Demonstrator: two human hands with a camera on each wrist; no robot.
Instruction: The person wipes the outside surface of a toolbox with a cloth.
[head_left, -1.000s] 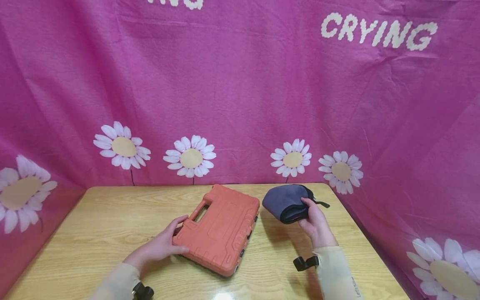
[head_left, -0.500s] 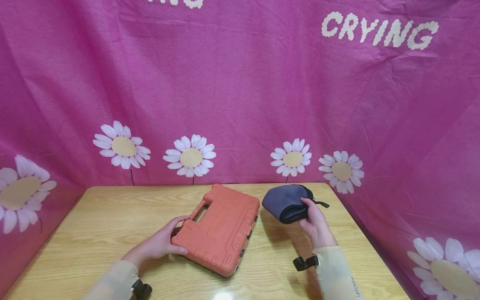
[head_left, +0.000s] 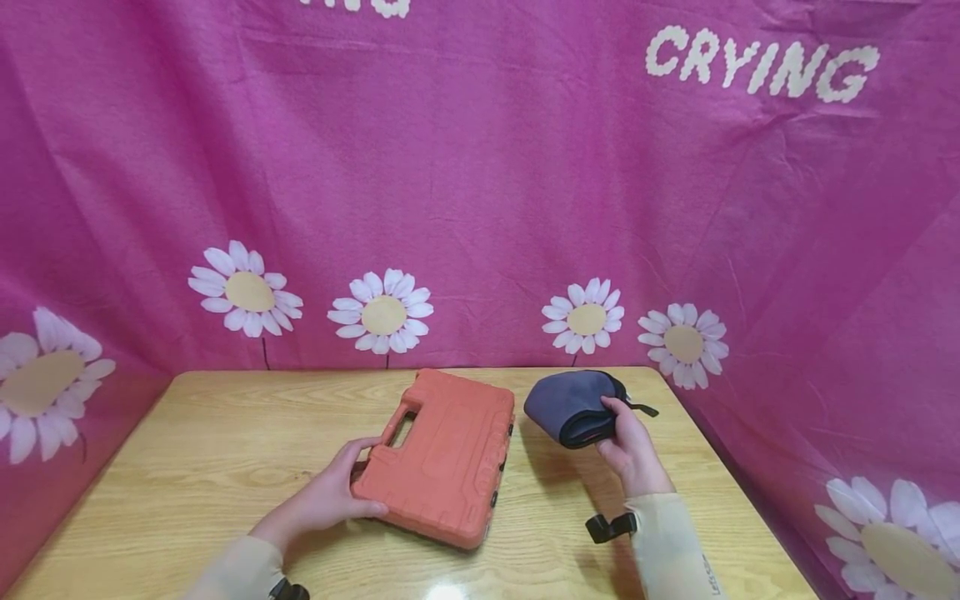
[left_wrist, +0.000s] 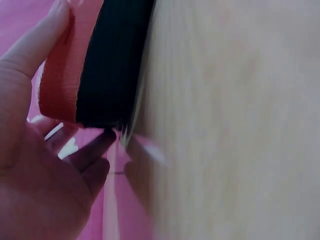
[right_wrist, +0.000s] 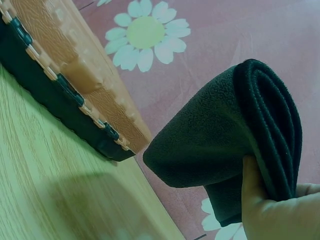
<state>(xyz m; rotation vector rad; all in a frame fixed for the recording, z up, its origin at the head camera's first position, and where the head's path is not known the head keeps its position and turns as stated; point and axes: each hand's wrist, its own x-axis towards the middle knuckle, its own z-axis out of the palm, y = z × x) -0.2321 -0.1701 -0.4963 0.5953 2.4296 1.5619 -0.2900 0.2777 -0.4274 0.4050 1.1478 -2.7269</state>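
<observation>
An orange plastic carrying case (head_left: 446, 458) with a black lower half lies on the wooden table. My left hand (head_left: 326, 496) holds its near left corner, the thumb on the near side and the fingers by the handle side. In the left wrist view, the thumb lies along the orange lid (left_wrist: 62, 85) and some fingertips are hidden behind the case. To the right, my right hand (head_left: 633, 446) pinches a folded grey-blue cloth (head_left: 566, 398) with black edging and a small black tab. The cloth's layers (right_wrist: 205, 130) show in the right wrist view, held above the table.
Dark latches (right_wrist: 69, 89) line the case's right side. Behind the wooden table (head_left: 247, 417) hangs a magenta curtain (head_left: 480, 183) printed with daisies, and it runs along both sides as well. Black camera mounts (head_left: 611, 527) sit on the wrists.
The case has turned slightly counterclockwise on the table, its near end shifting right. My left hand has moved a little right with it. The right hand and the cloth have stayed put.
</observation>
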